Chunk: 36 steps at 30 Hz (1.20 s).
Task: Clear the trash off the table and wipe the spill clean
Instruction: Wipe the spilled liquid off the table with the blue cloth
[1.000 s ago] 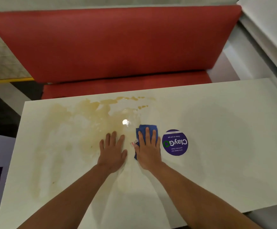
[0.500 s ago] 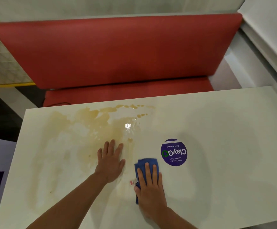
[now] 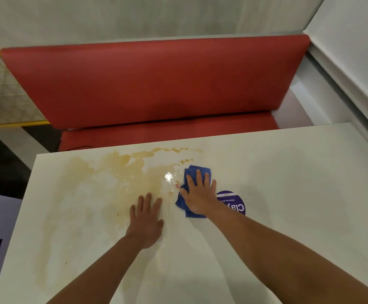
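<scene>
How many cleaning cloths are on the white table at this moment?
1. The folded blue cloth lies on the white table under the flat right hand, at the right edge of the brown spill. No other cloth shows.

Glossy table [image 3: 288,172], seemingly cloth rag [image 3: 197,170]

Your 2 hands lie flat on the table [image 3: 288,194] at frame centre. Your right hand [image 3: 198,194] sits on the cloth [image 3: 192,171], the sticker [image 3: 233,205] just right of it. Your left hand [image 3: 145,220] lies lower left, on the spill [image 3: 112,183]. The bench [image 3: 156,84] stands behind, across the upper frame.
</scene>
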Tool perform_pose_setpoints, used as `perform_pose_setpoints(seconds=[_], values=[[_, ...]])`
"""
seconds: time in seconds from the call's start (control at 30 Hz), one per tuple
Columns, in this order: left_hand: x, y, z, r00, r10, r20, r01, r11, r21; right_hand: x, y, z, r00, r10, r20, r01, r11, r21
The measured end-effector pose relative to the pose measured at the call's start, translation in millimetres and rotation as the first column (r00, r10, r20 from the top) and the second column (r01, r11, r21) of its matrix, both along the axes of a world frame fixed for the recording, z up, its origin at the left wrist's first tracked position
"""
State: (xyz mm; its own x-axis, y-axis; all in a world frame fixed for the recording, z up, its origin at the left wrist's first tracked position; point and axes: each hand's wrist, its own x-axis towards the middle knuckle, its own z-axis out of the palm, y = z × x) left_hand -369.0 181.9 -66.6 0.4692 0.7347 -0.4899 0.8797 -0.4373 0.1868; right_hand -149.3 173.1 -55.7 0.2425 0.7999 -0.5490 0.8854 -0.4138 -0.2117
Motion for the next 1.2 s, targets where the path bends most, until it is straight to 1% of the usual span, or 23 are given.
perform_pose_setpoints(seconds=[0.07, 0.13, 0.2, 0.23, 0.33, 0.4, 0.43, 0.5, 0.57, 0.67, 0.73, 0.8, 0.97, 1.2], values=[[1, -1, 1, 0.999, -0.015, -0.029, 0.014, 1.0, -0.015, 22, -14, 7, 0.999, 0.05, 0.001, -0.05, 0.998, 0.046], [3, 3, 1, 0.998, -0.024, -0.055, 0.023, 0.999, -0.024, 55, -27, 9, 0.999, 0.026, 0.023, -0.028, 0.998, 0.054], [9, 9, 5, 0.998, -0.004, -0.06, 0.001, 0.999, -0.045, 95, -38, 9, 0.997, -0.06, 0.047, 0.058, 0.997, 0.043], [14, 11, 7, 0.999, 0.018, -0.05, -0.021, 0.999, -0.045, 116, -44, 5, 0.991, -0.102, 0.082, 0.098, 0.994, 0.056], [41, 8, 17, 0.999, 0.039, 0.017, -0.039, 0.999, 0.006, 180, -57, -9, 0.953, -0.229, 0.197, 0.21, 0.971, 0.111], [69, 3, 20, 0.996, -0.009, 0.086, 0.006, 1.0, 0.028, 208, -62, -16, 0.929, -0.294, 0.226, 0.275, 0.955, 0.114], [84, 1, 19, 0.993, -0.066, 0.102, 0.061, 0.997, 0.053, 215, -62, -20, 0.921, -0.317, 0.224, 0.3, 0.948, 0.11], [112, 4, 12, 0.976, -0.18, 0.119, 0.169, 0.981, 0.098, 218, -61, -31, 0.913, -0.354, 0.205, 0.336, 0.934, 0.118], [137, 11, 2, 0.966, -0.227, 0.127, 0.214, 0.971, 0.108, 211, -60, -41, 0.898, -0.397, 0.191, 0.369, 0.914, 0.168], [160, 19, -16, 0.969, -0.237, 0.074, 0.227, 0.966, 0.123, 203, -62, -53, 0.884, -0.426, 0.194, 0.376, 0.893, 0.246], [168, 21, -27, 0.971, -0.232, 0.052, 0.221, 0.962, 0.16, 204, -63, -58, 0.883, -0.421, 0.205, 0.366, 0.894, 0.261], [169, 20, -36, 0.97, -0.228, 0.089, 0.208, 0.96, 0.186, 206, -62, -63, 0.882, -0.414, 0.225, 0.349, 0.895, 0.278], [171, 30, -47, 0.938, -0.307, 0.163, 0.263, 0.933, 0.244, 206, -61, -69, 0.873, -0.414, 0.257, 0.332, 0.892, 0.307], [221, 62, -53, 0.933, -0.299, 0.202, 0.236, 0.93, 0.282, 207, -60, -73, 0.87, -0.405, 0.281, 0.316, 0.896, 0.311]])
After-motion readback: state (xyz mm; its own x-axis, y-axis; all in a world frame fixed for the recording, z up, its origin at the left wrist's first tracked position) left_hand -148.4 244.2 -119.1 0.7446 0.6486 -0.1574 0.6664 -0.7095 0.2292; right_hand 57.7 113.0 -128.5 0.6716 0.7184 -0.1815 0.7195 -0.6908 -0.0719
